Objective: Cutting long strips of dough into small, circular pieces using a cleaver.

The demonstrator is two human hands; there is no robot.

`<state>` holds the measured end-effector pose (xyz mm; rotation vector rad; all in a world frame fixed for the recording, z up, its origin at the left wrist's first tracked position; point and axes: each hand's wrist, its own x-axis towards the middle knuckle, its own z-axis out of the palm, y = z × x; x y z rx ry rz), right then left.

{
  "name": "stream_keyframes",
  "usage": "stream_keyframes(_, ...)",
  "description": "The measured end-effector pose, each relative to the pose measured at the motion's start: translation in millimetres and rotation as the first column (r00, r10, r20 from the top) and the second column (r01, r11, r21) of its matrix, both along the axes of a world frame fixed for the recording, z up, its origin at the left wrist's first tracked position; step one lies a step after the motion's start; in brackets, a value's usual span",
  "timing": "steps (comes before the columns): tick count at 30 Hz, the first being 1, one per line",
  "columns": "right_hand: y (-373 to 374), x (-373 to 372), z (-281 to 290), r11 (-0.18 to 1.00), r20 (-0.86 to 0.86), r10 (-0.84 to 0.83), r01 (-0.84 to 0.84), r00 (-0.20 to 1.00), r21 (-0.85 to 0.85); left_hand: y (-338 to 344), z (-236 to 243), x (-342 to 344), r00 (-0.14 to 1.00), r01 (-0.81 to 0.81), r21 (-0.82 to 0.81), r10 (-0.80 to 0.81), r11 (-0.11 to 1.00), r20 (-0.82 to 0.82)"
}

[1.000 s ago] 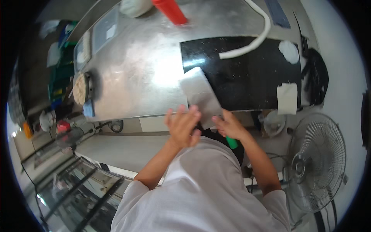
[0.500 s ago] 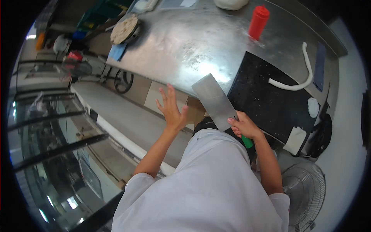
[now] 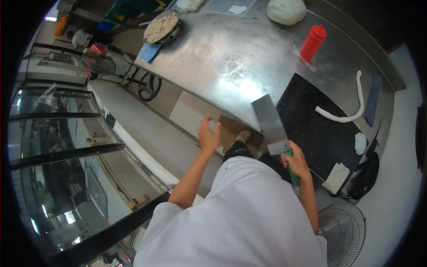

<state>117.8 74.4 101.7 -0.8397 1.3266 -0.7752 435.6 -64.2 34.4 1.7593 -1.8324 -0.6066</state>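
My right hand (image 3: 297,161) is closed around the green handle of a cleaver (image 3: 270,126). Its broad rectangular blade points away from me, at the near left edge of a black cutting board (image 3: 307,120). My left hand (image 3: 209,135) is raised in front of the table edge, fingers apart, with nothing in it. A bent white rope of dough (image 3: 360,95) lies across the board's far right edge onto the metal table. A small flat white piece (image 3: 360,143) rests at the board's right side, and a folded white cloth (image 3: 336,177) at its near corner.
The steel table (image 3: 200,66) carries a red squeeze bottle (image 3: 313,43), a big dough ball (image 3: 286,11), a bowl of pale crumbly filling (image 3: 162,29), a blue cloth (image 3: 150,52) and a blue-grey strip (image 3: 372,99). A standing fan (image 3: 342,233) is at my right; glass panels (image 3: 58,169) are at left.
The cleaver and my right hand have shifted slightly right and nearer me in the picture, the blade now more upright. My left hand's fingers are more curled. The whole view has shifted.
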Motion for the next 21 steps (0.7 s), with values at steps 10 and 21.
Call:
stream_keyframes(10,88.5,-44.8,-12.0,0.802,-0.601,-0.571,0.537,0.559,-0.263,-34.8,4.1,-252.1,0.589,0.759,-0.212,-0.788,0.616,-0.178)
stream_keyframes(21,31.1,-53.4,20.2,0.838,-0.785,-0.374,0.543,0.493,-0.058,-102.1,-31.3,-347.5,0.115,0.963,-0.243,-0.993,0.117,-0.024)
